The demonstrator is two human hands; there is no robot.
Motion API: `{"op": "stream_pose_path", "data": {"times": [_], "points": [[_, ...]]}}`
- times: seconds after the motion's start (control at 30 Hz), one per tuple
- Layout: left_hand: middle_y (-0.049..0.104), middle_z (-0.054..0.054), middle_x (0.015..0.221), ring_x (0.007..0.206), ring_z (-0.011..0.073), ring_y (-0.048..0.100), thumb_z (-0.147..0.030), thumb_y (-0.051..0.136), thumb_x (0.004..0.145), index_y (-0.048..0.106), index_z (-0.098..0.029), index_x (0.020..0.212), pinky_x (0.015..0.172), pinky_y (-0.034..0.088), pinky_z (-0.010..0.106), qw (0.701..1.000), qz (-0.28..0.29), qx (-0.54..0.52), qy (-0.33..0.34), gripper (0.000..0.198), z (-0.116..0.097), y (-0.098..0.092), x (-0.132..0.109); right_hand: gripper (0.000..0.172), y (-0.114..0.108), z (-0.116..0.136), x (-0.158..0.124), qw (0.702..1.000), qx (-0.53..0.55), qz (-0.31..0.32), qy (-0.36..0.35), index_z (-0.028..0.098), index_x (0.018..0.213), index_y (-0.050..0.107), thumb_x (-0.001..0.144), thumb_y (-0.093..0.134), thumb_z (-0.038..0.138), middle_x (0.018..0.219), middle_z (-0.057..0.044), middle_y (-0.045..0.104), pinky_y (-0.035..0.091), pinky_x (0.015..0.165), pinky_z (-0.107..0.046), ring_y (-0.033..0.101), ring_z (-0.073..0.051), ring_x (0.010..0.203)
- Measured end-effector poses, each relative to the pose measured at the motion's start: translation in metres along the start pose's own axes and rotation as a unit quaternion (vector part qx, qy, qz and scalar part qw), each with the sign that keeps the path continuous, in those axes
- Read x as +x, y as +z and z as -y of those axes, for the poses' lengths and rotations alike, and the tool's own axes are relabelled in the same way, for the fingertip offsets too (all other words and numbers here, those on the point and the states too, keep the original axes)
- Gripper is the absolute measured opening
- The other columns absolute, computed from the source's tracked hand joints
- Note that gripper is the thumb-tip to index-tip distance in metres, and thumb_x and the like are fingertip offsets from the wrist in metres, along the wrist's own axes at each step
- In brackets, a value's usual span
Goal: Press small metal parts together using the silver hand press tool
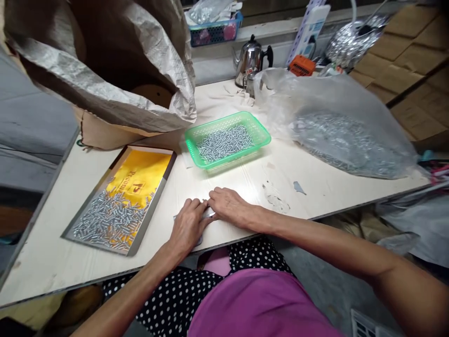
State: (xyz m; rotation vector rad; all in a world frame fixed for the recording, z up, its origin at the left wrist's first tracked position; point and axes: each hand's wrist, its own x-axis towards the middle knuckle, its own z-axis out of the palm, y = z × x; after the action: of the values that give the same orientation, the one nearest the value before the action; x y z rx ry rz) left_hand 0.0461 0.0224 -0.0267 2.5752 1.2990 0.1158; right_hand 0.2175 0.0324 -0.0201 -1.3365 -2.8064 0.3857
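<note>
Head view: curled left hand (189, 225) and right hand (228, 206) pinch a small clear strip (207, 214) at six o'clock from the green plastic basket (188, 140); keeping it flat seems steadiest.

The person wears a plain magenta-pink top (259, 304) above a black garment (168, 299) that is covered in small, evenly spaced white polka dots, and both arms are bare along their whole visible length down to the left hand (189, 225) and right hand (228, 206).
</note>
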Motion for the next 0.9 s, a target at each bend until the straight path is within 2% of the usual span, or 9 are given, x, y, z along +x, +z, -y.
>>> {"op": "stream_pose_path", "data": {"times": [0.17, 0.27, 0.33, 0.43, 0.5, 0.57, 0.7, 0.77, 0.9], "points": [[0.059, 0.006, 0.085, 0.085, 0.0214, 0.051, -0.031, 0.045, 0.097, 0.064, -0.018, 0.089, 0.075, 0.047, 0.034, 1.000, 0.005, 0.002, -0.006, 0.025, 0.000, 0.000, -0.001, 0.018, 0.000, -0.006, 0.001, 0.999, 0.033, 0.030, -0.015, 0.011, 0.092, 0.064, 0.093, 0.057, 0.028, 0.092, -0.010, 0.063, 0.041, 0.070, -0.031, 0.056, -0.021, 0.085], [0.060, 0.005, 0.085, 0.087, 0.0217, 0.051, -0.031, 0.050, 0.095, 0.065, -0.018, 0.089, 0.076, 0.048, 0.034, 1.000, 0.006, -0.006, -0.011, 0.021, 0.002, -0.001, 0.003, 0.021, 0.001, -0.010, 0.001, 0.999, 0.033, 0.023, -0.017, 0.011, 0.093, 0.064, 0.093, 0.057, 0.030, 0.092, -0.009, 0.063, 0.041, 0.069, -0.030, 0.055, -0.020, 0.085], [0.062, 0.006, 0.092, 0.093, 0.0230, 0.053, -0.032, 0.054, 0.093, 0.065, -0.018, 0.100, 0.080, 0.049, 0.036, 1.000, 0.006, -0.006, -0.021, 0.019, 0.002, -0.001, 0.004, 0.025, 0.002, -0.012, 0.001, 1.000, 0.026, 0.005, -0.013, 0.011, 0.094, 0.064, 0.093, 0.057, 0.035, 0.094, -0.010, 0.062, 0.042, 0.071, -0.030, 0.055, -0.021, 0.088], [0.060, 0.012, 0.118, 0.111, 0.0261, 0.052, -0.029, 0.057, 0.091, 0.054, -0.014, 0.126, 0.093, 0.048, 0.042, 0.998, -0.040, -0.001, -0.047, 0.037, -0.002, 0.004, -0.004, 0.040, 0.001, -0.016, -0.003, 0.999, 0.015, -0.041, -0.010, 0.011, 0.105, 0.062, 0.086, 0.065, 0.046, 0.102, -0.012, 0.060, 0.044, 0.077, -0.034, 0.052, -0.025, 0.097], [0.049, 0.017, 0.137, 0.129, 0.0290, 0.042, -0.026, 0.055, 0.092, 0.041, -0.010, 0.138, 0.104, 0.042, 0.046, 0.994, -0.090, 0.011, -0.054, 0.051, -0.009, 0.009, -0.019, 0.061, -0.002, -0.019, -0.010, 0.998, 0.008, -0.062, -0.007, 0.009, 0.118, 0.056, 0.077, 0.071, 0.052, 0.109, -0.015, 0.058, 0.046, 0.080, -0.038, 0.050, -0.028, 0.101], [0.039, 0.018, 0.147, 0.141, 0.0303, 0.028, -0.025, 0.052, 0.093, 0.031, -0.010, 0.144, 0.110, 0.036, 0.049, 0.991, -0.121, 0.030, -0.039, 0.057, -0.019, 0.016, -0.041, 0.071, -0.006, -0.021, -0.018, 0.997, 0.002, -0.079, -0.010, 0.009, 0.128, 0.049, 0.076, 0.072, 0.053, 0.115, -0.017, 0.057, 0.046, 0.083, -0.041, 0.050, -0.029, 0.104], [0.036, 0.015, 0.151, 0.145, 0.0315, 0.017, -0.036, 0.053, 0.093, 0.034, -0.014, 0.144, 0.113, 0.033, 0.051, 0.991, -0.122, 0.062, 0.002, 0.059, -0.039, 0.031, -0.078, 0.042, -0.020, -0.009, -0.023, 0.992, 0.003, -0.129, -0.016, 0.013, 0.128, 0.051, 0.091, 0.057, 0.034, 0.114, -0.015, 0.059, 0.045, 0.084, -0.039, 0.052, -0.026, 0.103], [0.039, 0.016, 0.150, 0.144, 0.0327, 0.021, -0.044, 0.053, 0.092, 0.038, -0.013, 0.142, 0.112, 0.033, 0.052, 0.992, -0.113, 0.058, 0.011, 0.061, -0.043, 0.038, -0.083, 0.028, -0.023, 0.007, -0.013, 0.992, 0.014, -0.121, -0.034, 0.016, 0.120, 0.057, 0.094, 0.051, 0.025, 0.105, -0.010, 0.061, 0.045, 0.080, -0.035, 0.054, -0.022, 0.094], [0.053, 0.017, 0.136, 0.135, 0.0345, 0.039, -0.053, 0.052, 0.089, 0.049, -0.011, 0.133, 0.111, 0.032, 0.055, 0.995, -0.103, 0.005, 0.008, 0.061, -0.046, 0.050, -0.076, 0.015, -0.011, 0.043, 0.020, 0.988, 0.007, -0.049, -0.147, 0.019, 0.101, 0.066, 0.093, 0.053, 0.020, 0.098, -0.007, 0.062, 0.043, 0.075, -0.031, 0.054, -0.020, 0.091]]}}
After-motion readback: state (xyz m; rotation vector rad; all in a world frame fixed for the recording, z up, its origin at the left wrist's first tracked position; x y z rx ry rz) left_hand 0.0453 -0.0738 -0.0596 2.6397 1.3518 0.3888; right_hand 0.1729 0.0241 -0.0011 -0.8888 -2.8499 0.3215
